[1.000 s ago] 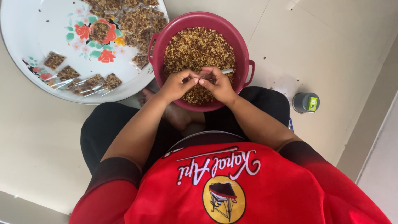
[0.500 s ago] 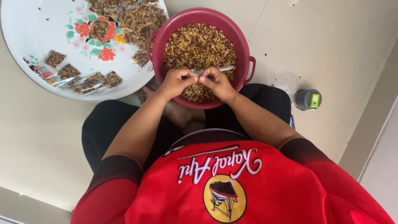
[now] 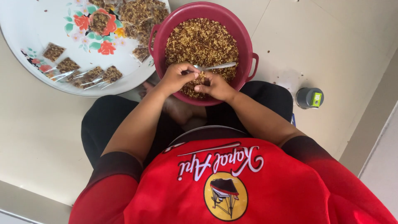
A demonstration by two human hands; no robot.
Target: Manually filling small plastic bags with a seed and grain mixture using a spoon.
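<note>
Down over the near rim of the bowl [image 3: 248, 45], the left hand [image 3: 176, 76] was curled almost shut, its fingertips pinched on something small that could not be made out, likely the mouth of a thin clear bag. The right hand [image 3: 215, 86] sat just beside it, touching or nearly so, fingers bent loosely, thumb and forefinger closed toward the same spot. A spoon [image 3: 217, 66] lay across the mix [image 3: 201, 41] just beyond the knuckles, handle pointing right; whether either hand held its bowl end could not be told. The mix, brown and crumbly, looked light, dry and loose, apt to spill, so it seemed best scooped rather than pinched. The bowl, full and probably weighty, offered two side handles for lifting. To the left, a flowered tray [image 3: 25, 25] on the floor [image 3: 340, 37] carried filled packets [image 3: 66, 65], flat, slippery-looking and light, best taken by an edge. A small grey canister [image 3: 309, 98] stood well apart on the right.
</note>
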